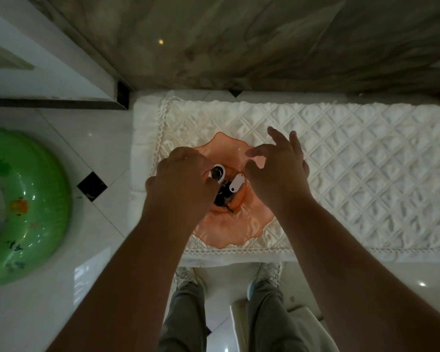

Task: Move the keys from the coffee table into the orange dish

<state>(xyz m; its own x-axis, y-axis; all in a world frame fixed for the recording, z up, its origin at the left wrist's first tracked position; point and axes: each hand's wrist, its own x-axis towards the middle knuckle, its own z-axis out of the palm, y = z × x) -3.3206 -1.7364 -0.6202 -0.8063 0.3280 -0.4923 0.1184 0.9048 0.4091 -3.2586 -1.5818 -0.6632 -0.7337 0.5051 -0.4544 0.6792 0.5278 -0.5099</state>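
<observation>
Two hands over the orange dish [226, 231]: left hand [181, 179] pinching the keys [226, 188], right hand [277, 174] spread loose; I'd just let go next.

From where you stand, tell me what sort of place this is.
Probably a home living room: a quilted white table cover, a glossy tiled floor with a green inflatable swim ring on it, and an orange dish with keys.

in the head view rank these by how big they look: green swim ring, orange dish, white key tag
1. green swim ring, even though the frame edge cuts it off
2. orange dish
3. white key tag
</observation>
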